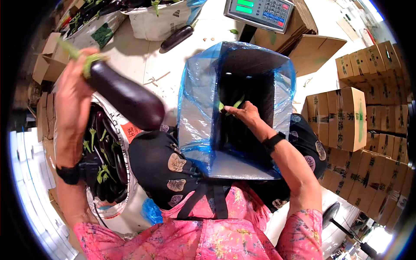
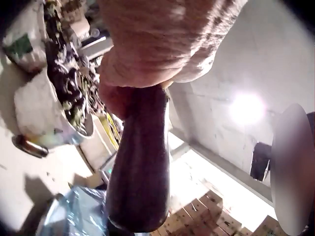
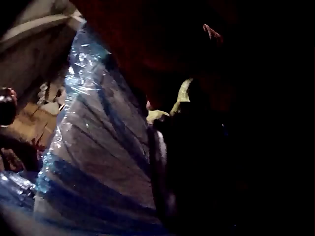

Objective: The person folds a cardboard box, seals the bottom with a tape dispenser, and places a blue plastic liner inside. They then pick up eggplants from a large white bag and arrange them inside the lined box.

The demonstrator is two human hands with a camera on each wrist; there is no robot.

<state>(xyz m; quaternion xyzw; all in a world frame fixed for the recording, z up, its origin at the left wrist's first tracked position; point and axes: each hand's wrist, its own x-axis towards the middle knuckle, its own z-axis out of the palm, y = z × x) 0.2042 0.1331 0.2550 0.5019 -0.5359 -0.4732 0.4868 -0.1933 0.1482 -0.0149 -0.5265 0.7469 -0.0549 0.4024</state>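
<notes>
In the head view the left hand (image 1: 78, 82) grips a large dark eggplant (image 1: 125, 93) by its green stem end, holding it up above a white sack of eggplants (image 1: 106, 151). The left wrist view shows the same eggplant (image 2: 140, 167) hanging down from the hand (image 2: 162, 44). The right hand (image 1: 249, 117) reaches inside a box lined with a blue plastic bag (image 1: 197, 112), its fingertips pinching the green stem of an eggplant at the left inner side. In the right wrist view that dark eggplant (image 3: 162, 172) lies near the bag wall (image 3: 98, 147); deep shadow hides most of the fingers.
A digital scale (image 1: 260, 13) stands beyond the box, beside an opened carton (image 1: 316, 52). One eggplant (image 1: 177, 38) lies on the floor near more filled sacks (image 1: 158, 21). Stacked cartons (image 1: 338, 117) line the right side. Blue plastic (image 1: 151, 211) lies by the person's leg.
</notes>
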